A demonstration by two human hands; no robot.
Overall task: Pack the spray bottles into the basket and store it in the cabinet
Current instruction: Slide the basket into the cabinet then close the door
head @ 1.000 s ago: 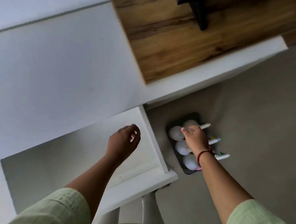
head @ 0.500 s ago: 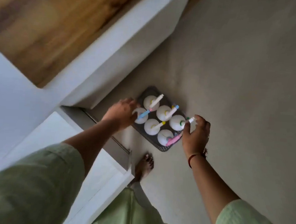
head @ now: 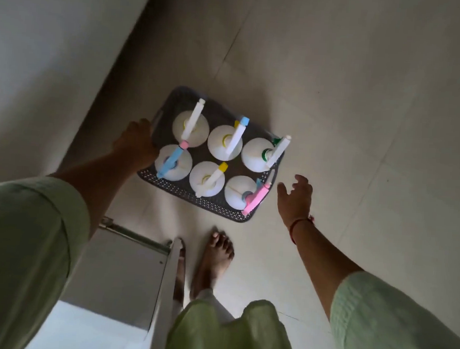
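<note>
Tipping threatens the six spray bottles upright in the basket on the floor, since only the left hand grips its nine-o'clock rim while the right hand hovers spread, apart, at three o'clock.

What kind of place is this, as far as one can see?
Probably a room in a home: a tiled floor, a white cabinet door standing open, and a bare foot near a basket of spray bottles.

Looks like a home: tiled floor, white cabinet w/ open door, person's bare foot on tiles.
</note>
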